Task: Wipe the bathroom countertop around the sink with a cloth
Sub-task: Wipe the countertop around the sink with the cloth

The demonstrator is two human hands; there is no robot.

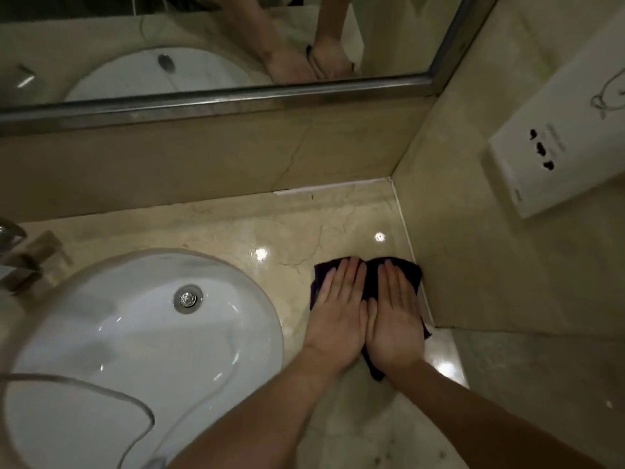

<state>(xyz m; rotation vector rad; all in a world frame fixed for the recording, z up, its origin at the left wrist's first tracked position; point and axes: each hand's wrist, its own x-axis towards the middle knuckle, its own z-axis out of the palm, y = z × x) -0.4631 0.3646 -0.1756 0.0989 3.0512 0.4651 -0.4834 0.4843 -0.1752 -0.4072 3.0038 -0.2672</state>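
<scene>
From the head view, both hands lie flat, side by side, on a dark cloth (pixel 372 279) spread on the marble table (pixel 297 228), right of the white sink (pixel 101 333) and close to the right wall. The left hand (pixel 338 313) and right hand (pixel 394 319) press it with fingers (pixel 341 275) straight and together, gripping nothing. A mirror (pixel 203 45) at the far side reflects them.
</scene>
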